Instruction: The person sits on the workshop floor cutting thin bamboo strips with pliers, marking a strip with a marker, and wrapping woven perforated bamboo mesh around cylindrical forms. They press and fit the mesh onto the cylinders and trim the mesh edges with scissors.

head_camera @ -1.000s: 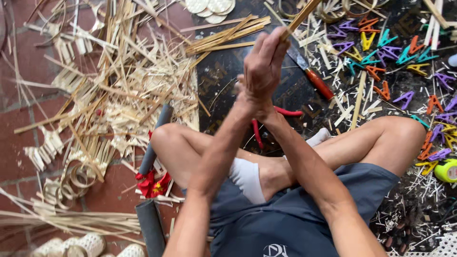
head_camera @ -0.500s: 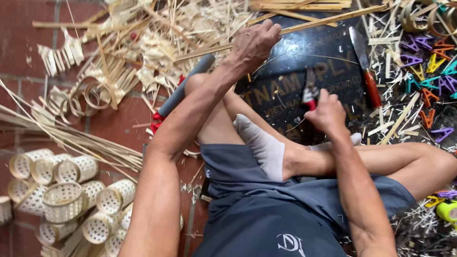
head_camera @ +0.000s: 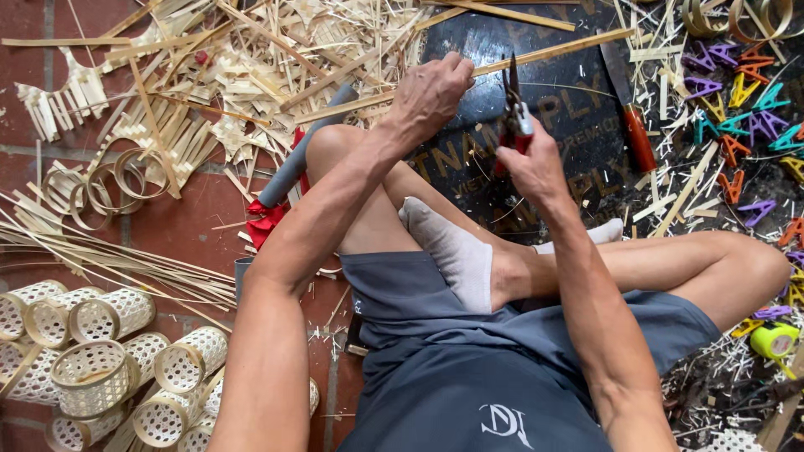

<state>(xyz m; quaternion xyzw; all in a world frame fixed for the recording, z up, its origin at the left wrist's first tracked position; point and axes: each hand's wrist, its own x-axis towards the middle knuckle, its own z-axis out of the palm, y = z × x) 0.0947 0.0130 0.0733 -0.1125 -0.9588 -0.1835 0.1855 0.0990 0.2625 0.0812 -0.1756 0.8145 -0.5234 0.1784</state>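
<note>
I sit cross-legged on a brick floor. My left hand (head_camera: 431, 92) grips a long thin bamboo strip (head_camera: 553, 50) that runs up to the right across a dark board (head_camera: 578, 109). My right hand (head_camera: 532, 163) holds red-handled shears (head_camera: 512, 113) upright, the blades at the strip just right of my left hand. Both forearms reach over my knees and my feet in pale socks.
Bamboo offcuts and coiled strips (head_camera: 109, 180) litter the floor at upper left. Several small woven cylinder baskets (head_camera: 100, 351) lie at lower left. A red-handled knife (head_camera: 632, 125), coloured clips (head_camera: 737, 109), a grey tube (head_camera: 293, 163) and a yellow tape measure (head_camera: 775, 339) lie around.
My hands, joined high a second ago, have parted. The left one took hold of the strip; the right one raised the shears up to it. The view swung to the left.
</note>
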